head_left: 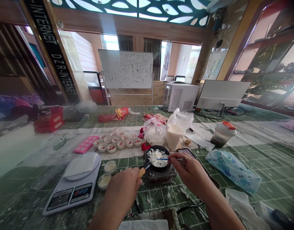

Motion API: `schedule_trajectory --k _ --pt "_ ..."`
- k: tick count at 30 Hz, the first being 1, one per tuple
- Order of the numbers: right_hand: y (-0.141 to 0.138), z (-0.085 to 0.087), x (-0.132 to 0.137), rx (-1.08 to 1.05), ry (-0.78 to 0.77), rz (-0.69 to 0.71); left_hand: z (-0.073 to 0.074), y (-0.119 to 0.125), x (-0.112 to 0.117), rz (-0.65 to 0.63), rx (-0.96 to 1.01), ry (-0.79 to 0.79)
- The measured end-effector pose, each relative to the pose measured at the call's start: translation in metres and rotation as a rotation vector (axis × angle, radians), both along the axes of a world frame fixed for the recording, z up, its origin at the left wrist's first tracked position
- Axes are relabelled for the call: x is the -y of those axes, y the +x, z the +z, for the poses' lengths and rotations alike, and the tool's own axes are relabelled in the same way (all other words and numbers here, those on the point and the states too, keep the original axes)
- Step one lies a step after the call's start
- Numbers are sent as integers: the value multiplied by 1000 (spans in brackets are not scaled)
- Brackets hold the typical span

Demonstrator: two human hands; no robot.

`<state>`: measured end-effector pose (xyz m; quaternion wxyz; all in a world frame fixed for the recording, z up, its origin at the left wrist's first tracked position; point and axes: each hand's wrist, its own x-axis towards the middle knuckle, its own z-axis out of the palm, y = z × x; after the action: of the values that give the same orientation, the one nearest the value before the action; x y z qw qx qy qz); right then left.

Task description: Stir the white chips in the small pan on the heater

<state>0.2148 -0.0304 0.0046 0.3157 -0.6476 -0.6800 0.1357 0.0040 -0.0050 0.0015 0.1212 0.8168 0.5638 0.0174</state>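
Observation:
My left hand (128, 182) is closed round the wooden handle (141, 172) of a small black frying pan (158, 148). The pan sits on a dark hot plate (161, 175) and holds white flakes (154, 156), piled loosely. Between the fingers of my right hand (182, 164) is a thin blue stick (163, 159), its tip reaching into the flakes. Two small cups with pale contents, a nearer one (105, 180) and a farther one (110, 166), stand left of the pan.
A kitchen scale (76, 182) with a white cloth lies left. Behind are several filled cups (121, 144), a pink mold (86, 144) and bags of white material (175, 134). To the right are a lidded cup (222, 134), a blue tissue pack (233, 171) and a phone (187, 152).

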Motion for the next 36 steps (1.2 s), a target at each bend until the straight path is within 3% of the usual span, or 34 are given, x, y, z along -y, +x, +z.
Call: schedule_trajectory --k 4,7,12,19,24,29,33,36 --pt "4 -2 -3 15 -26 -56 -1 -1 0 5 29 -6" --pt "4 -5 -7 -5 46 -138 -2 -2 0 0 31 3" --pt "-1 -8 -12 49 39 -55 0 0 -1 10 15 -3" --pt "-3 -1 -3 -59 14 4 1 0 0 9 -6 -14" --pt "-1 -1 -5 -77 2 -99 -1 0 -1 9 12 -9" --pt "-1 0 -5 -95 -55 -18 -2 -1 -1 11 20 6" --pt "6 -5 -9 -98 37 -155 -1 -1 -1 3 32 -22" --pt "11 -10 -13 -32 82 -154 -1 -1 -1 9 16 -20"
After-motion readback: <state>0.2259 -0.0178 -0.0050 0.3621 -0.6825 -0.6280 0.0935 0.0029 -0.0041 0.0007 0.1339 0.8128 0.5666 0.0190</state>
